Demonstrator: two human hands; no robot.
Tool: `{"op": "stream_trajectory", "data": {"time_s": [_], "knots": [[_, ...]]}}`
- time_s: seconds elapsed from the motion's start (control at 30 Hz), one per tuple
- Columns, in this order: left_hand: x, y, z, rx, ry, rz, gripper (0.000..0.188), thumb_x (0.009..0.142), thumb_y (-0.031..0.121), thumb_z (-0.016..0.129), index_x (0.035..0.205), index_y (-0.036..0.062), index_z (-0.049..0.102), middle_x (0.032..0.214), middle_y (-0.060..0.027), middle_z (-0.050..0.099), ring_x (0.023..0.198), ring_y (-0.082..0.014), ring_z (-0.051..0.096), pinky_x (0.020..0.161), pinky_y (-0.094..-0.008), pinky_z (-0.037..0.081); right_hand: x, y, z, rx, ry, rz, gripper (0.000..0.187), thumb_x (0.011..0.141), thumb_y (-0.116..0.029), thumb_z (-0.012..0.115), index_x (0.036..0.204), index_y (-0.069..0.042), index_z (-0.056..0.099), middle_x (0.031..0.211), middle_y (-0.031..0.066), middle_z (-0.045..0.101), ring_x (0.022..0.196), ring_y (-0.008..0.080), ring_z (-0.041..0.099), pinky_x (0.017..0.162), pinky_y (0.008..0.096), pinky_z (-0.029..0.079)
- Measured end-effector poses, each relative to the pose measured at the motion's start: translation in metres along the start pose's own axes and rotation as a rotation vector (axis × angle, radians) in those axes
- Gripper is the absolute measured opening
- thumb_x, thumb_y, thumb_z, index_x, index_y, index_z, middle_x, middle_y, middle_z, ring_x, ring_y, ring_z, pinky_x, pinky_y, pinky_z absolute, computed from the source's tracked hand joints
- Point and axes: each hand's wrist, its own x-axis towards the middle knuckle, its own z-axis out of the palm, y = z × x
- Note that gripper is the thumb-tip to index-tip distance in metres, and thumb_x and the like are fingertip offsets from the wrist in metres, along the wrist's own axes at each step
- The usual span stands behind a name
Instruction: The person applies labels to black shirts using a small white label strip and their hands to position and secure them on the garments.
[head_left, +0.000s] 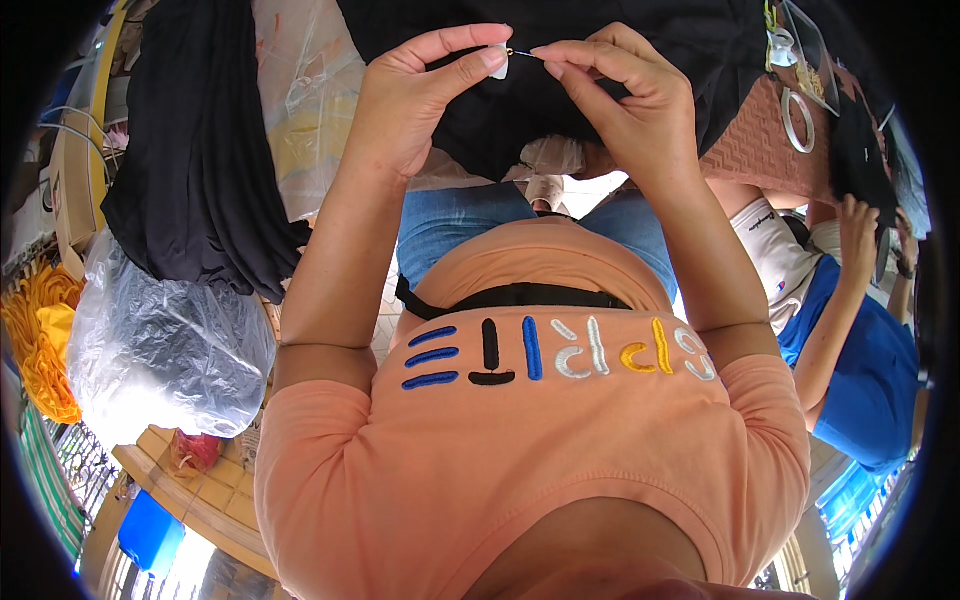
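My left hand (435,85) pinches a small flat white piece (499,68) between thumb and forefinger. A tiny gold-coloured bit shows at its edge. From there a thin needle-like piece (523,54) runs to the fingertips of my right hand (625,85), which are closed on its other end. Both hands are raised over a black cloth (480,125) spread before me. Most of the white piece is hidden behind my left fingers, and the details are too small to make out.
More black cloth (200,150) hangs at the left beside clear plastic sheeting (305,100). Below it sits a bulging clear plastic bag (170,340) by yellow cloth (45,330). A white ring (798,122) lies at the right, near a blue-shirted person (860,370) handling dark cloth.
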Motion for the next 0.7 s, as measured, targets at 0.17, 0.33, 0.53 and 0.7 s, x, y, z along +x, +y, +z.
{"op": "stream_trajectory", "data": {"time_s": [0.17,0.33,0.53,0.7], "knots": [[-0.001,0.0,-0.001,0.028,-0.003,0.011,0.024,0.083,0.008,0.072,0.106,0.003,0.07,0.095,-0.0071,0.07,0.085,-0.0104,0.064,0.082,-0.0213,0.05,0.0,0.0,0.001,-0.006,-0.001,-0.01,0.019,0.081,0.002,0.068,0.096,-0.007,0.074,0.079,-0.0003,0.062,0.074,0.0066,0.058,0.066,0.0192,0.046],[-0.001,-0.001,0.0,0.016,-0.015,0.012,0.024,0.083,0.009,0.072,0.106,0.0031,0.07,0.096,-0.0065,0.07,0.084,-0.0101,0.064,0.082,-0.0216,0.049,0.0,0.001,0.003,0.052,-0.015,0.011,0.018,0.083,0.003,0.066,0.097,-0.006,0.073,0.08,0.0003,0.063,0.077,0.0071,0.06,0.068,0.0188,0.047],[0.0,-0.003,-0.001,0.029,-0.037,-0.041,0.024,0.084,0.008,0.071,0.108,0.0039,0.069,0.104,-0.0055,0.07,0.092,-0.0103,0.063,0.088,-0.024,0.047,0.0,0.016,0.009,0.295,-0.021,0.182,0.014,0.086,0.0,0.065,0.097,-0.004,0.071,0.085,0.0015,0.066,0.083,0.0086,0.064,0.074,0.0196,0.05],[0.002,-0.01,0.005,0.17,0.065,0.073,0.022,0.084,0.009,0.072,0.105,0.0024,0.071,0.097,-0.0044,0.071,0.085,-0.0064,0.063,0.08,-0.0203,0.05,0.006,0.002,0.018,0.199,0.036,0.176,0.013,0.085,-0.005,0.068,0.097,-0.005,0.071,0.09,0.0034,0.07,0.082,0.0105,0.067,0.073,0.0205,0.052]]}}
